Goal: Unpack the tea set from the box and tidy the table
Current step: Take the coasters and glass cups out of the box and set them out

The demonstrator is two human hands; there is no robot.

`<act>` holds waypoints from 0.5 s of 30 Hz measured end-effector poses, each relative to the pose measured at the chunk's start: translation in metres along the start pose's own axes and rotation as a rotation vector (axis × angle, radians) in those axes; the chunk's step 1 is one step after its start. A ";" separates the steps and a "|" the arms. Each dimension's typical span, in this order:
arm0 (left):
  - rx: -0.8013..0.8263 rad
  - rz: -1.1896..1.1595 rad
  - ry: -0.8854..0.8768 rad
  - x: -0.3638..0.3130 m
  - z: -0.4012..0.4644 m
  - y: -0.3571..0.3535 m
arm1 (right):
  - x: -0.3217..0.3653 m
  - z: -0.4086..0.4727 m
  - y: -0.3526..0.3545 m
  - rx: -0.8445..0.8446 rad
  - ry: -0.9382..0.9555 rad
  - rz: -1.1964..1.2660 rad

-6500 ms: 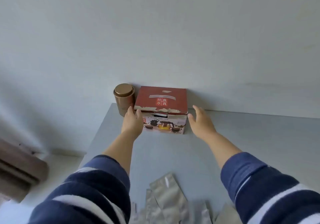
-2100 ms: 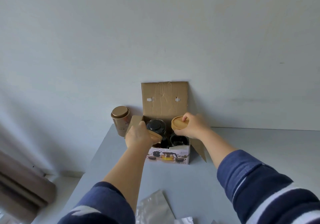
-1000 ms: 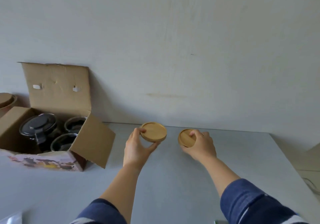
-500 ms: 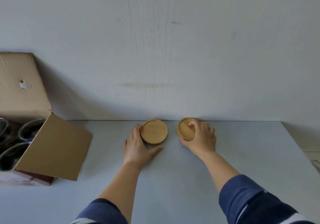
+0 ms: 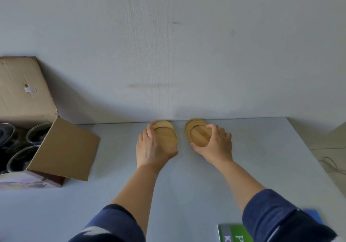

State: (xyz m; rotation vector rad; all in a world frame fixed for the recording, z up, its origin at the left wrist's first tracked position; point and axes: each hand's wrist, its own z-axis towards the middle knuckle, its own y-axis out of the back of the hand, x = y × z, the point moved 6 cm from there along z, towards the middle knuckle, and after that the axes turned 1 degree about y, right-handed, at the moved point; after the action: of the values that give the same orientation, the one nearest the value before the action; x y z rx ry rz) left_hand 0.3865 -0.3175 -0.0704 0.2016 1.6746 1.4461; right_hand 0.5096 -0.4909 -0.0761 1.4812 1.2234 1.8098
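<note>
The left hand [image 5: 152,147] grips a pair of overlapping wooden coasters [image 5: 165,134] between thumb and fingers at the table's [image 5: 187,185] far edge; the right hand [image 5: 215,145] likewise grasps a second overlapping pair [image 5: 197,133] just beside. The open box [image 5: 61,148] sits at the left edge with glass cups [image 5: 20,157] inside.

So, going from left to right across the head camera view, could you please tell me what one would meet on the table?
Open cardboard box holding glass cups → left hand → left wooden coasters → right wooden coasters → right hand.
</note>
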 end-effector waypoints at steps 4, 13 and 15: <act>-0.007 -0.031 0.047 0.012 -0.052 -0.003 | -0.023 -0.052 -0.004 -0.001 -0.012 -0.061; 0.087 -0.014 0.115 0.035 -0.094 -0.013 | -0.045 -0.092 -0.011 -0.033 0.013 -0.114; 0.135 -0.020 0.109 0.036 -0.091 -0.012 | -0.044 -0.090 -0.010 0.030 0.000 -0.135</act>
State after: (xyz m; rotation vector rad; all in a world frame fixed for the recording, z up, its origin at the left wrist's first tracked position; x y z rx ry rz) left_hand 0.3070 -0.3636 -0.1062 0.1826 1.8597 1.3504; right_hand 0.4353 -0.5511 -0.1073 1.3798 1.3232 1.7099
